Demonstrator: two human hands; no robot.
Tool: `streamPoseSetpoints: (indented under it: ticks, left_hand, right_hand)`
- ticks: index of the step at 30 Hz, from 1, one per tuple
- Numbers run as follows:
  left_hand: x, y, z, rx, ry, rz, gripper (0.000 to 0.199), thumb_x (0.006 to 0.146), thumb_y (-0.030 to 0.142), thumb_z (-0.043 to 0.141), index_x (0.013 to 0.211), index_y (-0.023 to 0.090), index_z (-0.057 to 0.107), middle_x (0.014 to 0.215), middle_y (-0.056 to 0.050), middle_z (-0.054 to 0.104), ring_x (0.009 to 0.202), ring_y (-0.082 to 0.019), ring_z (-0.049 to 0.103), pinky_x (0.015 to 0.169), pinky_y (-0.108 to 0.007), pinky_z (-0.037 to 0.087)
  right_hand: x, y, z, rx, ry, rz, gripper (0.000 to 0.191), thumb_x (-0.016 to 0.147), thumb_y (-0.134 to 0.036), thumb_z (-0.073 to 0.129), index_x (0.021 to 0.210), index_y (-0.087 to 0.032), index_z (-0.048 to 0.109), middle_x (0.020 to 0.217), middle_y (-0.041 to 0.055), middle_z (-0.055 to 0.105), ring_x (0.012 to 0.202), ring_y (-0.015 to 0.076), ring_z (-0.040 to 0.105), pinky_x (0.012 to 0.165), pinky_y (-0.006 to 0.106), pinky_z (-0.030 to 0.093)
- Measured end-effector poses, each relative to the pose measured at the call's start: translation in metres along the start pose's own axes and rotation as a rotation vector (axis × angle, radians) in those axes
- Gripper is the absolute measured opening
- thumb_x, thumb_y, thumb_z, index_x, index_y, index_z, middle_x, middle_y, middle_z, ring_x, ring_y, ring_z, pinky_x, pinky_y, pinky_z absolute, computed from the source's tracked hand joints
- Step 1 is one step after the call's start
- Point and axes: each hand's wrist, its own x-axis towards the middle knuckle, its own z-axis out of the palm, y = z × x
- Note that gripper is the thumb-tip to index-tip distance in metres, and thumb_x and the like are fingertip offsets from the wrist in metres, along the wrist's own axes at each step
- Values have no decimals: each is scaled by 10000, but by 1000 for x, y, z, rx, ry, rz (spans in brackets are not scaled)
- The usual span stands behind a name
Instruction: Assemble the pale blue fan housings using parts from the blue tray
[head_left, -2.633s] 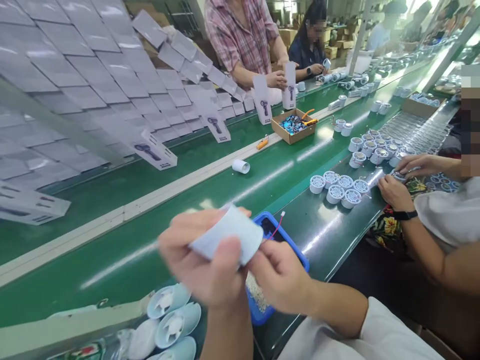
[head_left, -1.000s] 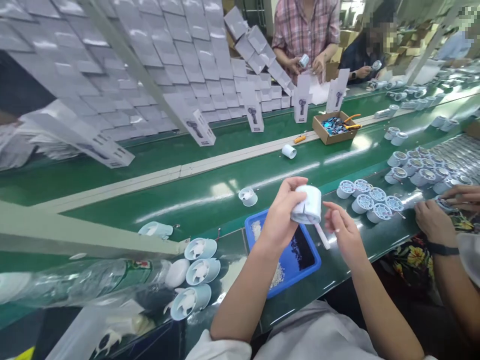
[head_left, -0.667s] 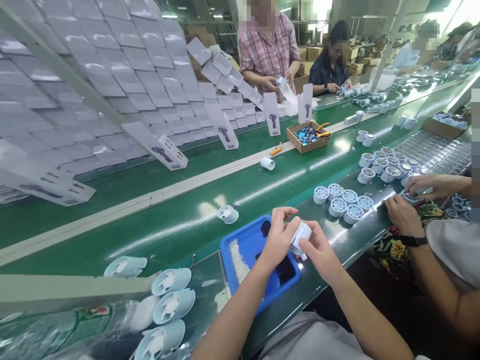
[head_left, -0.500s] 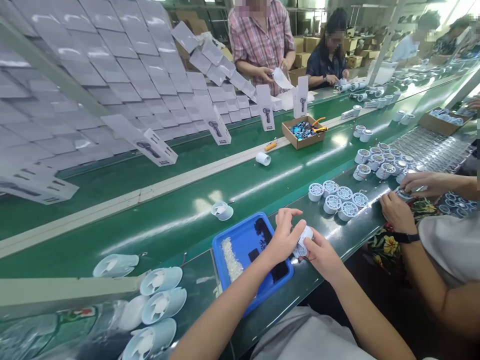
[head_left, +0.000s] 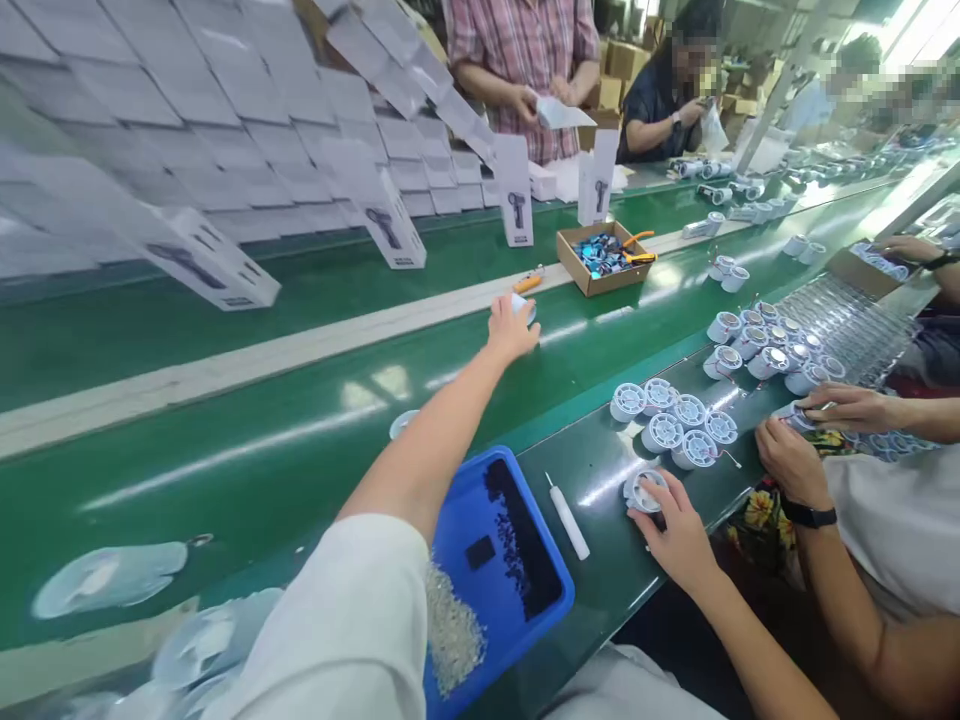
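Observation:
Stretched out over the green conveyor belt, my left hand (head_left: 513, 334) has its fingers round a small white cylindrical housing (head_left: 527, 306), which they partly hide. Close to the bench edge, my right hand (head_left: 679, 535) grips a round pale-blue fan housing (head_left: 643, 490) by its rim, low at the bench top. A white-handled tool with a thin metal tip (head_left: 570, 522) lies between that hand and the blue tray (head_left: 559, 590). Small white pieces (head_left: 454, 635) and small black pieces (head_left: 529, 545) fill parts of the tray.
Several fan housings (head_left: 664, 432) stand grouped beyond my right hand. A co-worker's hands (head_left: 799, 440) work at the right. Across the belt are a cardboard box of small parts (head_left: 600, 262), an orange-handled tool (head_left: 528, 284) and white printed boxes (head_left: 514, 195). Pale housings (head_left: 112, 580) lie at lower left.
My left hand has left the fan housing and reached forward to the white cylinder on the belt. My right hand has lowered the housing rightward to the bench. The white-handled tool now shows.

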Motion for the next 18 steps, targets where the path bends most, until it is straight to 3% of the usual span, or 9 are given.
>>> streamPoseSetpoints:
  ticks: [2,5,9,13,14,16,18]
  left_hand:
    - [24,-6,6,-8,-17,-28,579,860,249,544,1428,159,485,1622,-156,133,1506,-372,75,1214,-507,186]
    - [50,-9,12,-13,-52,-71,512,883,266,507,1388,185,532,1584,-122,270,1480,-321,222,1202,-452,252]
    - [60,-7,7,10,-85,-28,434,926,269,425,1302,115,577,1427,-92,489,1364,-234,421,1167,-366,298]
    - [32,-5,-12,-27,-206,-6,486,934,336,398,1237,-9,555,1281,-80,593,1229,-224,533,1078,-366,384]
    - [20,-6,-18,-45,-247,-22,519,931,373,372,1234,-9,549,1257,-71,601,1180,-217,566,1043,-367,413]
    - [-8,-8,-30,-56,-319,-76,538,913,421,341,1229,48,566,1251,-44,607,1134,-208,596,1007,-370,441]
    - [-37,-13,-40,-28,-354,-126,520,908,441,329,1238,130,583,1290,-16,600,1180,-213,573,1037,-386,422]
  right_hand:
    - [2,-6,0,-58,46,6,328,901,-235,631,1222,-244,561,1165,129,608,1012,256,664,768,385,608]
    - [4,-14,-5,-114,187,-50,441,864,-256,695,1263,-263,509,1163,128,587,1017,263,653,743,395,615]
    - [0,-17,-10,-125,3,9,327,904,-258,639,1211,-244,527,1112,130,599,954,252,673,713,384,619]
    - [-7,-17,-15,-149,233,36,465,849,-343,712,1241,-309,465,1231,124,566,1029,307,649,743,468,604]
    - [-6,-16,-15,-155,222,14,411,872,-355,683,1225,-311,479,1199,118,578,992,294,659,715,440,604]
    - [-4,-15,-13,-140,0,3,285,913,-301,625,1182,-285,534,1109,108,604,913,248,677,693,374,603]
    - [0,-13,-12,-110,-26,11,323,893,-279,653,1194,-263,538,1119,118,604,945,248,671,735,384,600]
